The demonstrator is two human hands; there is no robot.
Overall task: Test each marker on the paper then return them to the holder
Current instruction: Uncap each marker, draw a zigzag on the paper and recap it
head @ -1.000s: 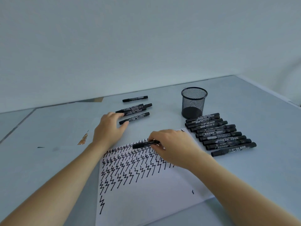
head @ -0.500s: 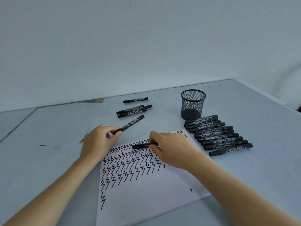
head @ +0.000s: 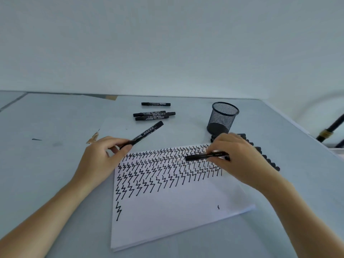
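A white paper (head: 167,216) full of black zigzag marks lies on the grey table. My left hand (head: 100,159) pinches a black marker (head: 147,134) by one end, raised off the table at the paper's top left corner. My right hand (head: 240,159) grips another black marker (head: 204,156) lying level over the paper's upper right. The black mesh holder (head: 222,118) stands upright behind my right hand. A row of several black markers (head: 268,161) lies right of the paper, mostly hidden by my right hand. Three more markers (head: 153,115) lie at the back, one (head: 156,104) farther off.
A wall rises just behind the table. The table's right edge runs diagonally, with a dark pole (head: 330,131) beyond it. A torn brown patch (head: 93,137) marks the table surface left of my left hand.
My left hand picked a marker from the back group and drew it toward the paper. My right hand carried its marker rightward over the paper, toward the row of markers.
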